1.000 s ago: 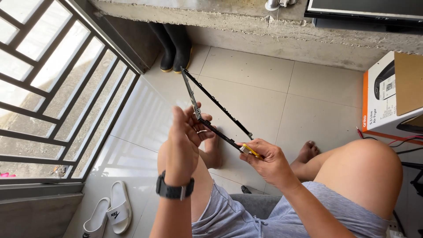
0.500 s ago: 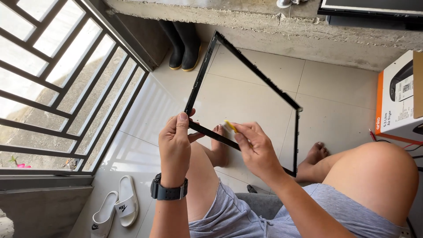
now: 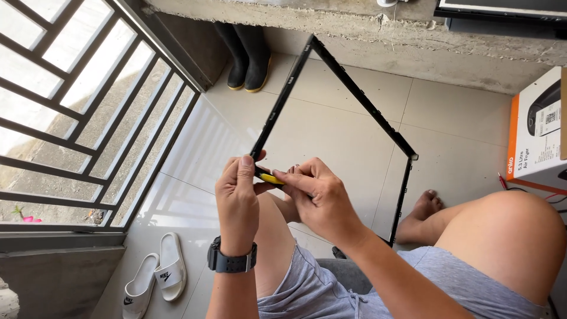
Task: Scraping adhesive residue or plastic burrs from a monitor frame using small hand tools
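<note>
**Above the tiled floor: bezel frame gripped at its near corner**

Above the tiled floor (image 3: 331,124), near the window grille (image 3: 88,118): thin black rectangular frame (image 3: 360,100) held upright and tilted. Left hand (image 3: 237,195) clamped on the near corner; right hand (image 3: 316,198) pinching a small yellow pry tool (image 3: 271,178) against the same corner. Probable risks: frame twisting or snapping under uneven leverage; tool slipping toward fingers.

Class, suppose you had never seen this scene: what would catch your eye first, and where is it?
First, the thin black rectangular frame held up at the centre, the floor tiles showing through it. The left hand pinches its near corner while the right hand presses a small yellow tool there. Next, black boots stand by the far wall and white slippers lie at bottom left.
</note>
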